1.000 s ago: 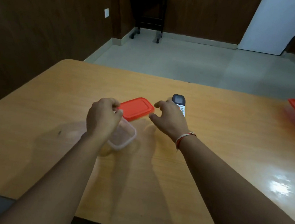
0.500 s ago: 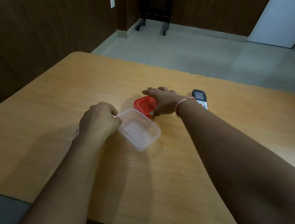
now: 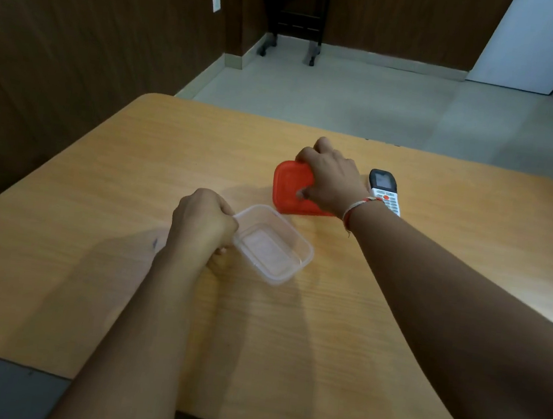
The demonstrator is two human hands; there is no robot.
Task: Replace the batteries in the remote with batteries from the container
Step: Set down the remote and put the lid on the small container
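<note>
The lid (image 3: 292,190), lying flat half a second before, was now tilted up, gripped by the right hand (image 3: 332,177). The tub (image 3: 272,245), seemingly empty, was held at its rim by the left hand (image 3: 203,223). The remote (image 3: 384,191) lay beside, so closing up seemed underway.

One clear container (image 3: 272,245), one red lid (image 3: 289,186), one remote (image 3: 384,191), two hands, one table (image 3: 135,165).
</note>
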